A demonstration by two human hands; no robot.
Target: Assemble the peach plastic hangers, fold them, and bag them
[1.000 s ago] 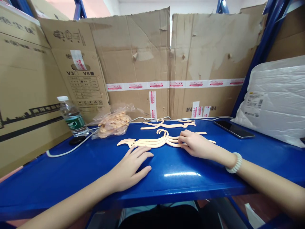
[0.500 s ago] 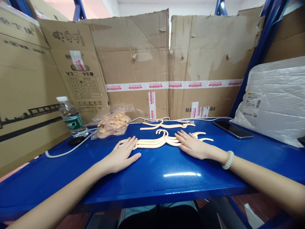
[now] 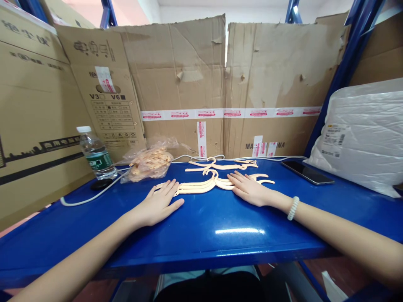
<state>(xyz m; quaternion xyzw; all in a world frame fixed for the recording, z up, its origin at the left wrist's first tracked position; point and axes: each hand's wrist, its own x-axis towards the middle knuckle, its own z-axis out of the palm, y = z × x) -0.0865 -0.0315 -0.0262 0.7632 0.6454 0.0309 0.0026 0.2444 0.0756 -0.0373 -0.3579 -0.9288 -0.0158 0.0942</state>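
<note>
Cardboard sheets [image 3: 176, 84] stand across the upper frame. A blue tabletop [image 3: 201, 226] fills the lower half. A white wrapped package [image 3: 362, 138] occupies the right edge. Cream front hangers [image 3: 198, 187] lie grouped at frame centre, hooks pointing up the frame. A rear hanger [image 3: 226, 166] lies just above them. Left of centre: a clear bag [image 3: 151, 163] of cream pieces. Left hand [image 3: 155, 205]: flat on the front hangers' left end, fingers straight, thumb spread. Right hand [image 3: 252, 191]: laid across their right side, fingers extended, slightly parted. Bottle [image 3: 99, 159]: left of frame. Phone [image 3: 307, 172]: right of centre.
</note>
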